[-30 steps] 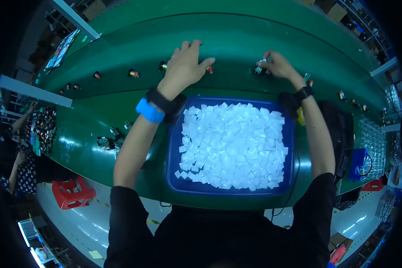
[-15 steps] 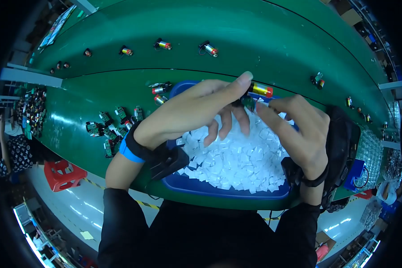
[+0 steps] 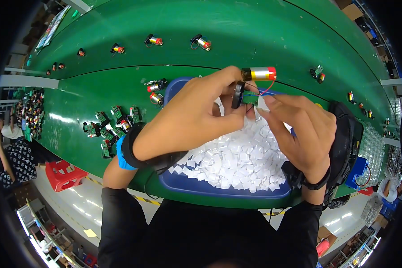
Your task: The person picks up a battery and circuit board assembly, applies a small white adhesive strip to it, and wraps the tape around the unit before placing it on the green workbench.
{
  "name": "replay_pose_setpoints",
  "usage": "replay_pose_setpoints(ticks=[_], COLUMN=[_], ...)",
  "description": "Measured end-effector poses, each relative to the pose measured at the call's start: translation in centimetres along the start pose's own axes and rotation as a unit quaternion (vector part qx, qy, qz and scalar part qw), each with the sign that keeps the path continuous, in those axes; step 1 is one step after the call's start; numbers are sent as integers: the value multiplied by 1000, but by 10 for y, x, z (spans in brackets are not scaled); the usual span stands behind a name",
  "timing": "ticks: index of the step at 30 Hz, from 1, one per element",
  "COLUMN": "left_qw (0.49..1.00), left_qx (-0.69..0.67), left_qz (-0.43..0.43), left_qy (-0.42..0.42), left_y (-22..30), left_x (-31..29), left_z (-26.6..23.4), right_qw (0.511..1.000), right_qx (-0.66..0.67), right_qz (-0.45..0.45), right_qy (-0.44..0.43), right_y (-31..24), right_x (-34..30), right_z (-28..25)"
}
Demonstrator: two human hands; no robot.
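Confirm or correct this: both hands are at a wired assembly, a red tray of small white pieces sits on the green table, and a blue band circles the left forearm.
The tray's colour is wrong: the head view shows a blue tray. Both hands are at the wired assembly, the tray holds small white pieces, and a blue band circles the left forearm.

A tub point(image 3: 201, 190) lies along the worktop's point(image 3: 76, 102) near edge, with small square pieces point(image 3: 236, 165) heaped in it; above its far side, the left hand point(image 3: 194, 114) holds a battery-and-board assembly point(image 3: 261, 73), the right hand point(image 3: 306, 134) at the assembly's right. Left of the tub lies a cluster of circuit boards point(image 3: 117, 111); two battery cells point(image 3: 156, 98) lie by its far left corner. Behind, spaced battery units point(image 3: 155, 40) line the far side. A bag point(image 3: 346, 134) lies right of the tub.
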State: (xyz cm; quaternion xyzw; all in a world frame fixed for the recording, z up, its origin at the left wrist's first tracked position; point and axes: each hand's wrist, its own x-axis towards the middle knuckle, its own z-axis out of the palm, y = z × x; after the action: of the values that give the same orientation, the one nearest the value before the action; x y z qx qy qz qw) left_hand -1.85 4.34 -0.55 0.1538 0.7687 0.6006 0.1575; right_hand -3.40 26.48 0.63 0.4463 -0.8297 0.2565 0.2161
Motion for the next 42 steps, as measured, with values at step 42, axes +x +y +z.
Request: replay_pose_setpoints(ticks=[42], left_qw=[957], left_qx=[246], left_qz=[113], left_qy=[106], left_y=[10], left_x=[-8], left_z=[21], right_qw=[937], right_qx=[230], right_qz=[262], right_qy=[10], right_y=[-7], right_x=[-5], right_z=[0])
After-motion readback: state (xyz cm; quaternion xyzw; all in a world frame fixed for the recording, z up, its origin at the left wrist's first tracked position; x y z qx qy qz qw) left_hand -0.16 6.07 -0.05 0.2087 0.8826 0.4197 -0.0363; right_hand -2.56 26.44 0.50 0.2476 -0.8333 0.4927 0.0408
